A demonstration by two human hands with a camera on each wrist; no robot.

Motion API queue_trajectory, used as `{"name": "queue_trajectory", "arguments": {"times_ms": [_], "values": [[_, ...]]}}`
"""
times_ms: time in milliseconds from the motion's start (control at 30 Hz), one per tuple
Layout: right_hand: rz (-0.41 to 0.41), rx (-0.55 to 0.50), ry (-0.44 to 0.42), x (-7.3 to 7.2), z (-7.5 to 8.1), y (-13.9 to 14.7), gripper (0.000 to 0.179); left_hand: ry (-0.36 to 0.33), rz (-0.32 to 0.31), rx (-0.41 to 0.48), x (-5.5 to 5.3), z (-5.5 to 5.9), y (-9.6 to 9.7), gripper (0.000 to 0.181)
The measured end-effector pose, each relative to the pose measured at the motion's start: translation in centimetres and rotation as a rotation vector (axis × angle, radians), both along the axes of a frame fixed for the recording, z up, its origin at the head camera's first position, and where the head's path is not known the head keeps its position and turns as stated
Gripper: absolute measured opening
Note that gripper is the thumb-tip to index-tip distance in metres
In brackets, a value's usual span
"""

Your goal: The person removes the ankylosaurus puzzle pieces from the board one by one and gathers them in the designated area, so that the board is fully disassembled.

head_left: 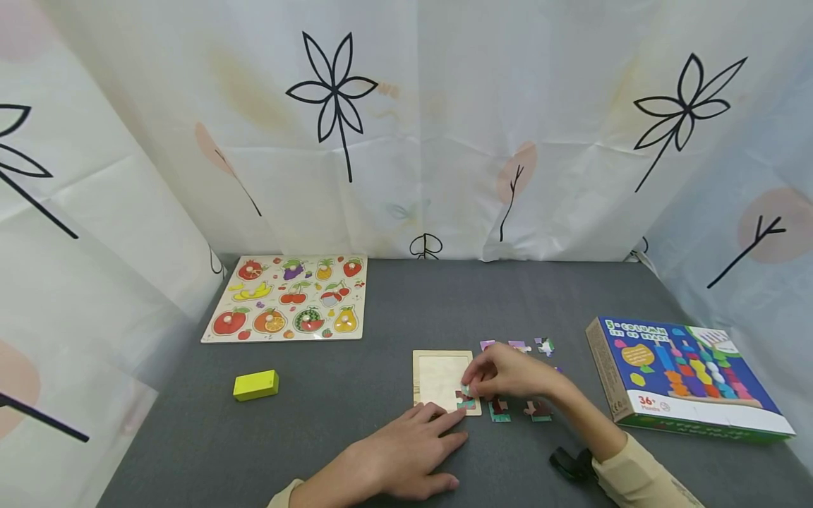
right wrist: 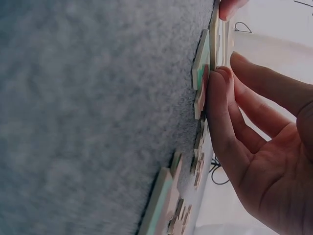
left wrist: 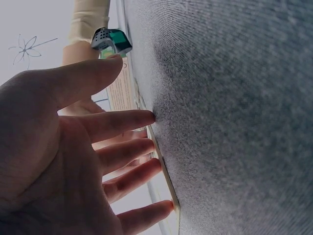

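A small wooden puzzle tray (head_left: 438,370) with a raised rim lies on the grey table. In its lower right corner sits a teal and brown jigsaw piece (head_left: 464,402). My right hand (head_left: 508,374) is over the tray's right side, pinching a small light teal puzzle piece (head_left: 466,389) between thumb and fingertips; the fingers cover part of it. My left hand (head_left: 416,451) is spread, its fingertips resting at the tray's near edge, as the left wrist view also shows. Loose teal and brown pieces (head_left: 500,410) lie right of the tray, with purple and white ones (head_left: 545,346) behind.
A fruit peg puzzle board (head_left: 357,300) lies at the back left, with a yellow block (head_left: 255,386) in front of it. A blue toy box (head_left: 692,381) stands at the right. White patterned cloth (head_left: 413,141) encloses the grey table (head_left: 190,437).
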State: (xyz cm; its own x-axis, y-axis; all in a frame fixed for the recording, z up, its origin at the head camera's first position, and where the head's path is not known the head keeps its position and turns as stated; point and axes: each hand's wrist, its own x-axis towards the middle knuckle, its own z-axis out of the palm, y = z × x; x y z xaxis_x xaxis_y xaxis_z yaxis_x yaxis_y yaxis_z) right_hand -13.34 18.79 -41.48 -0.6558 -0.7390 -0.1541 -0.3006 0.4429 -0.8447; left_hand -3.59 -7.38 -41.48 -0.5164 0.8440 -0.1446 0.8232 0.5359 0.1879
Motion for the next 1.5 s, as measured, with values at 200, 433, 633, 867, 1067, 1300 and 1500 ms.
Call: {"name": "queue_trajectory", "arguments": {"times_ms": [200,433,633,867,1067,1300,1500], "values": [[-0.011,0.047,0.032,-0.1,-0.1,-0.2,0.011,0.001,-0.002,-0.001,0.0,0.0,0.0,0.058],[-0.025,0.037,0.036,0.0,-0.1,-0.2,0.009,0.004,-0.002,-0.001,0.0,0.0,0.1,0.059],[-0.049,0.024,0.017,0.3,0.2,-0.3,0.009,0.023,-0.008,0.000,0.1,0.1,0.1,0.059],[-0.073,-0.003,0.026,0.8,0.8,-0.3,0.007,0.032,-0.007,-0.002,0.1,0.1,0.1,0.058],[-0.092,-0.019,0.039,1.2,1.4,1.4,0.009,0.001,0.000,-0.008,0.0,0.2,0.1,0.058],[-0.134,-0.042,0.040,1.9,1.8,4.7,0.010,-0.034,0.001,-0.014,-0.1,0.2,0.2,0.058],[-0.180,-0.011,0.035,2.6,2.1,7.3,0.010,-0.057,0.005,-0.022,-0.3,0.1,0.2,0.058]]}}
